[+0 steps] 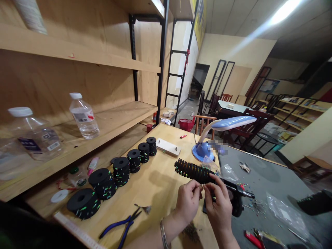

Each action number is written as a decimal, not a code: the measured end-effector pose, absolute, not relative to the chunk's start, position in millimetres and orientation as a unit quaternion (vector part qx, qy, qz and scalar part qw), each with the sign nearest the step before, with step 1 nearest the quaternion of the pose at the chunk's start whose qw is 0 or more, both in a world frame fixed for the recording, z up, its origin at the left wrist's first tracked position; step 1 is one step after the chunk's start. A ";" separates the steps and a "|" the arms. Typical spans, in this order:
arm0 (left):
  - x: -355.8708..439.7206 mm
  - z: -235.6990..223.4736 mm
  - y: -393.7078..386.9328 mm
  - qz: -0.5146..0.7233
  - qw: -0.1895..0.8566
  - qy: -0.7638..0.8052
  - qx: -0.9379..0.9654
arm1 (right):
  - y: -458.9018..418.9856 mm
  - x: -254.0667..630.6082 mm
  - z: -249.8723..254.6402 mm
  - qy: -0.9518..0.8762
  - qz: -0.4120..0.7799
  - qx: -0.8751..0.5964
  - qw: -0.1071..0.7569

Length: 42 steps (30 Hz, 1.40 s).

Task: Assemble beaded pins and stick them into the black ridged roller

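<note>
My left hand and my right hand meet fingertip to fingertip, both closed in a pinch. What they hold between them is too small to make out. Just beyond my fingers a black ribbed roll with yellow and green bits is mounted on a black device with a metal shaft. My right fingers are against or very close to the roll's near end. A pair of blue-handled pliers lies on the wooden table, left of my left hand. A small dark heap lies below my hands.
Several black spools with green bits line the table's left side. A blue desk lamp stands ahead, beside a white board. Plastic bags and red-handled tools lie on the grey mat. Bottles occupy the left shelf.
</note>
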State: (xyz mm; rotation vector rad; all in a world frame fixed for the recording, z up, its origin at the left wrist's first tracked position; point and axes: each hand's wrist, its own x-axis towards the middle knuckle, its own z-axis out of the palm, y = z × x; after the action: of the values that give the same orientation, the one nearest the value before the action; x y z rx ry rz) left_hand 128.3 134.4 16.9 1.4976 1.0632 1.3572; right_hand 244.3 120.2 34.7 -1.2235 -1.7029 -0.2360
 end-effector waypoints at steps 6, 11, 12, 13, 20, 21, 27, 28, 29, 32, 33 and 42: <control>128.4 16.1 134.5 0.544 0.421 0.418 0.594 | 119.8 242.9 35.2 -0.704 -0.101 -0.503 0.491; 128.2 15.5 135.4 0.543 0.416 0.421 0.596 | 118.5 242.9 34.0 -0.708 -0.103 -0.494 0.493; 128.1 15.5 135.4 0.542 0.415 0.421 0.597 | 118.4 242.8 33.7 -0.709 -0.105 -0.494 0.492; 128.1 15.5 135.3 0.542 0.413 0.422 0.598 | 118.3 242.6 33.4 -0.709 -0.106 -0.495 0.491; 129.0 13.3 133.9 0.542 0.417 0.421 0.595 | 119.1 242.8 30.6 -0.710 -0.116 -0.495 0.487; 129.1 12.9 133.9 0.543 0.419 0.419 0.595 | 119.1 242.9 30.3 -0.710 -0.117 -0.495 0.487; 129.0 12.7 134.6 0.545 0.426 0.418 0.589 | 119.3 243.3 29.4 -0.710 -0.120 -0.493 0.488; 128.8 12.8 134.4 0.545 0.427 0.418 0.588 | 119.4 243.4 29.1 -0.710 -0.121 -0.494 0.487; 128.6 12.9 134.2 0.545 0.428 0.418 0.588 | 119.5 243.6 28.7 -0.710 -0.121 -0.494 0.487; 128.1 12.2 133.3 0.543 0.429 0.421 0.586 | 119.6 244.4 27.4 -0.711 -0.119 -0.496 0.484; 128.1 11.8 133.1 0.543 0.430 0.422 0.585 | 119.6 244.7 27.1 -0.711 -0.118 -0.497 0.484; 127.9 15.2 133.4 0.547 0.436 0.404 0.589 | 119.5 243.1 28.7 -0.712 -0.116 -0.494 0.486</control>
State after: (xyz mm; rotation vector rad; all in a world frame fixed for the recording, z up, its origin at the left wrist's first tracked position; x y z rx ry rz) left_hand 127.9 133.4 15.2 1.4658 1.0056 1.3601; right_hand 243.1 119.5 28.7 -1.2012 -1.7323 -0.2833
